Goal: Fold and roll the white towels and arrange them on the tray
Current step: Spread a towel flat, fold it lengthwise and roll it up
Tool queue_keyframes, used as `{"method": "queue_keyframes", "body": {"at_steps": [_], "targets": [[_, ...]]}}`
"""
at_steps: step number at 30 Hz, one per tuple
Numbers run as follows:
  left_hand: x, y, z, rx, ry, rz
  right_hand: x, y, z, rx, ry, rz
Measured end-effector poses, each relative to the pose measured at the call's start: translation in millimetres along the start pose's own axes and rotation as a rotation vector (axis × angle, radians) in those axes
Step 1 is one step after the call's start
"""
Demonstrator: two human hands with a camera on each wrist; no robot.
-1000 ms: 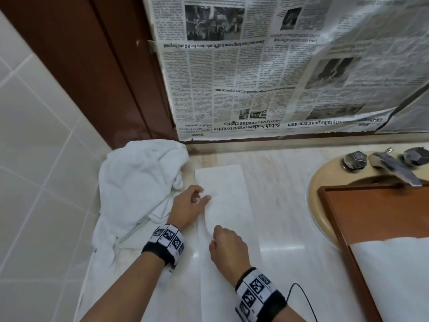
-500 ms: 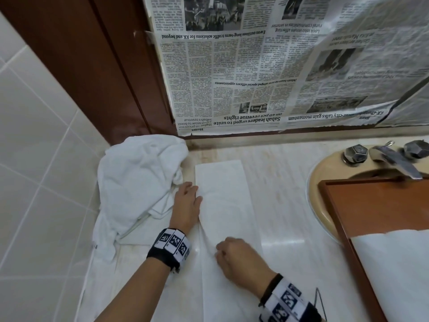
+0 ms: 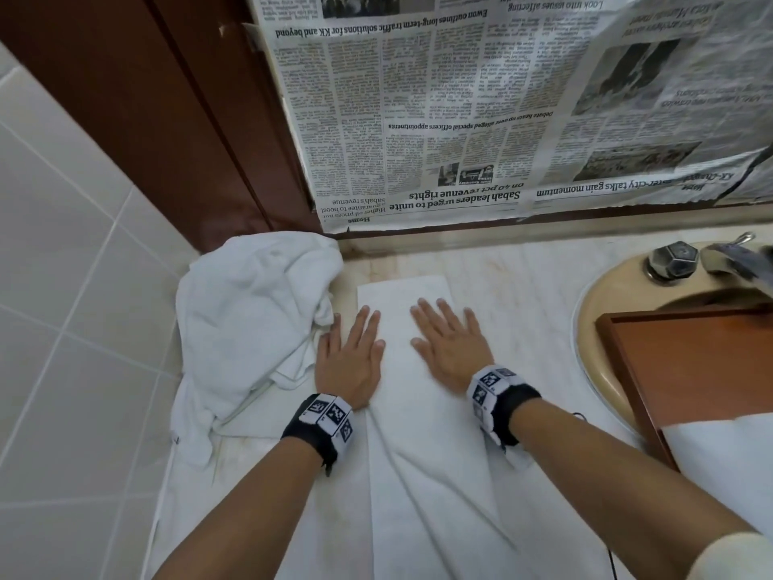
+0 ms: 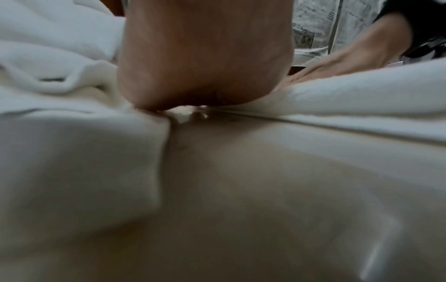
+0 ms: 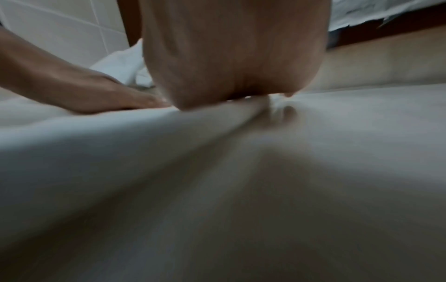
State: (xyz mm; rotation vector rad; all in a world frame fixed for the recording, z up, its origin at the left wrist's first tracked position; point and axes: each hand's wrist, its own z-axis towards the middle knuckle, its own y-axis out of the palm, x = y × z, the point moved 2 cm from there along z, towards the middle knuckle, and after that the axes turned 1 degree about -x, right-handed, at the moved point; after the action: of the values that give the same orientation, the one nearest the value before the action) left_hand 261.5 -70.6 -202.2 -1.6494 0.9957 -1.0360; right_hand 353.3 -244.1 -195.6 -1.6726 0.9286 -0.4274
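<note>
I had my left hand (image 3: 350, 362) and right hand (image 3: 449, 349) flat, fingers spread, pressing the folded towel (image 3: 422, 433) on the counter (image 3: 523, 295), its long axis running near-to-far, left of the tray (image 3: 690, 370).

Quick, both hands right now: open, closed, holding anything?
Left hand: open, flat along the left edge of the folded towel, holding nothing.
Right hand: open, pressed flat on the folded towel, holding nothing.

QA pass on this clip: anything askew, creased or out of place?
Yes. The folded towel under both flat hands, left hand and right hand, is smooth at its far end but creased near the wrists. A crumpled towel lies heaped in the corner. Newspaper hangs upside down behind the counter.
</note>
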Motion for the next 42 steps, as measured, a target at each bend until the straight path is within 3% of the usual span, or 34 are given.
{"method": "queue_keyframes", "body": {"at_steps": [4,7,9,16,19,22,24,28,32,34,36,39,42], "targets": [[9,-6,6,0.05,-0.069,-0.08,25,-7,4,0.03,0.216,0.076],[27,-13,24,0.107,0.007,-0.135,4,-11,10,0.083,0.099,0.088],[34,-12,38,0.069,0.054,-0.108,-10,-10,18,0.052,0.008,0.089],[16,-6,51,-0.039,-0.072,-0.116,21,-17,34,-0.015,0.128,0.099],[16,-12,27,-0.028,-0.077,-0.168,22,-16,15,0.065,0.168,0.153],[27,-4,-19,-0.048,0.021,-0.137,-4,5,-29,0.166,0.031,0.103],[29,10,-49,-0.064,0.064,-0.104,-19,27,-56,0.118,-0.033,0.094],[14,23,-78,-0.049,0.04,-0.093,-17,42,-91,0.063,0.009,0.056],[3,19,-90,-0.041,-0.05,-0.122,9,37,-108,0.035,0.166,0.1],[12,17,-98,-0.053,-0.071,-0.139,1,34,-113,0.091,0.217,0.156],[31,20,-109,-0.084,-0.034,-0.131,-21,39,-123,0.171,0.124,0.153],[50,27,-126,-0.146,-0.013,-0.12,-37,62,-141,0.118,-0.033,0.068],[46,30,-133,-0.168,-0.05,-0.093,-22,63,-150,0.067,0.057,0.048]]}}
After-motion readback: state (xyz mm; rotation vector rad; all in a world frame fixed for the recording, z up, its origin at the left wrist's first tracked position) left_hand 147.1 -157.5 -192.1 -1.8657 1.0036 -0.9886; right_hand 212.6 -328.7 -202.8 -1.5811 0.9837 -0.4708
